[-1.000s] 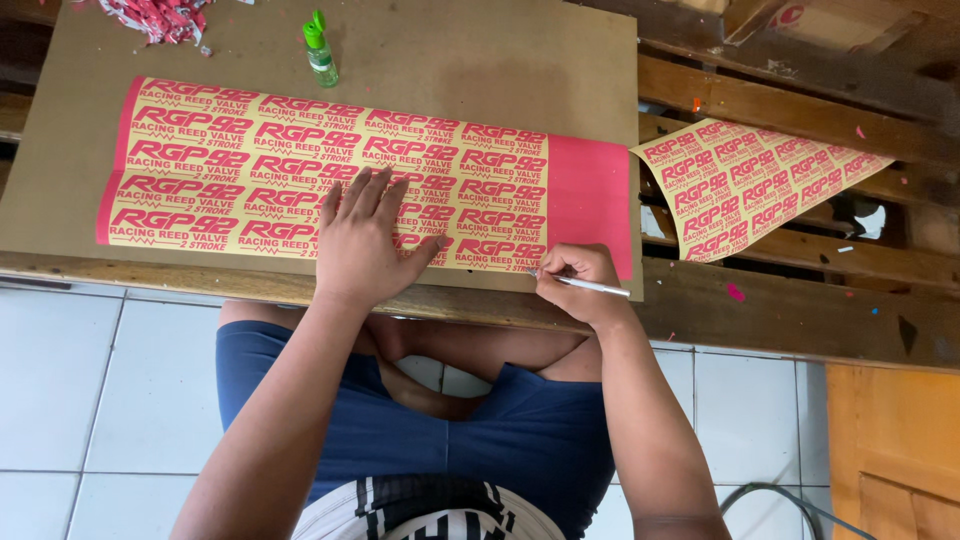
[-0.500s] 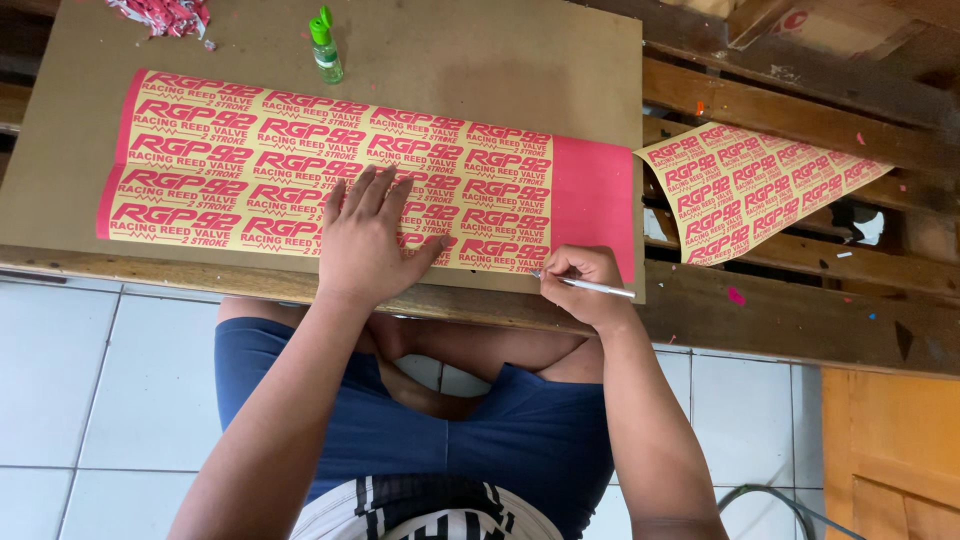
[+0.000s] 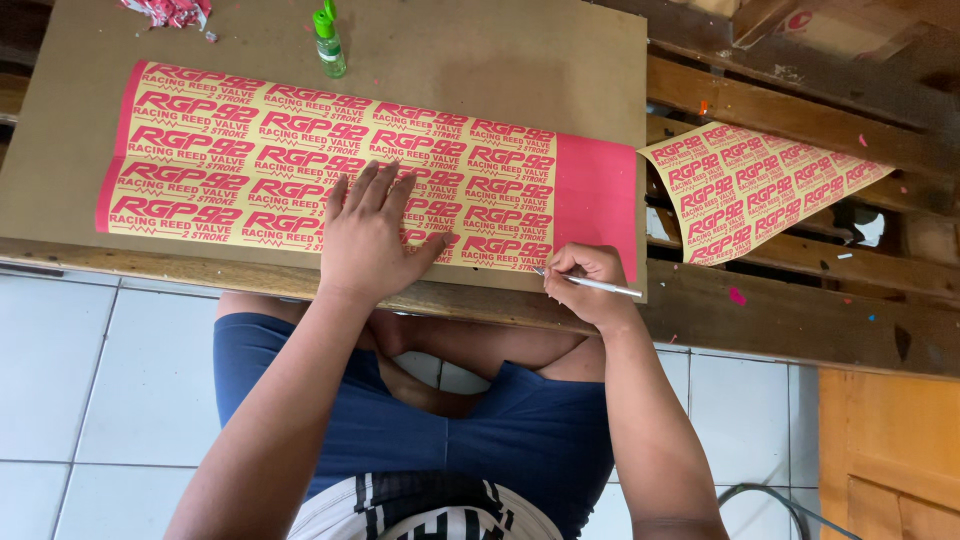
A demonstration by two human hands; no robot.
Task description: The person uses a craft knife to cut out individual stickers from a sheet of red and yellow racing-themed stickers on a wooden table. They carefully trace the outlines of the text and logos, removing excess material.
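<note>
Sticker sheet [image 3: 250,165] under flat left hand [image 3: 368,240], right hand [image 3: 590,280] gripping knife [image 3: 600,285]

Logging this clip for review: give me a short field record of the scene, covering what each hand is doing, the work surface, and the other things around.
left hand: left hand pressed flat, fingers spread, on the long red-and-yellow printed sticker sheet
right hand: right hand in a pen-style grip on a thin silver craft knife, tip at the sheet's near edge
surface: brown cardboard board on a wooden bench
other things: small green-capped bottle; second printed sheet lying on the slats to the right; heap of red scraps at the far left
</note>
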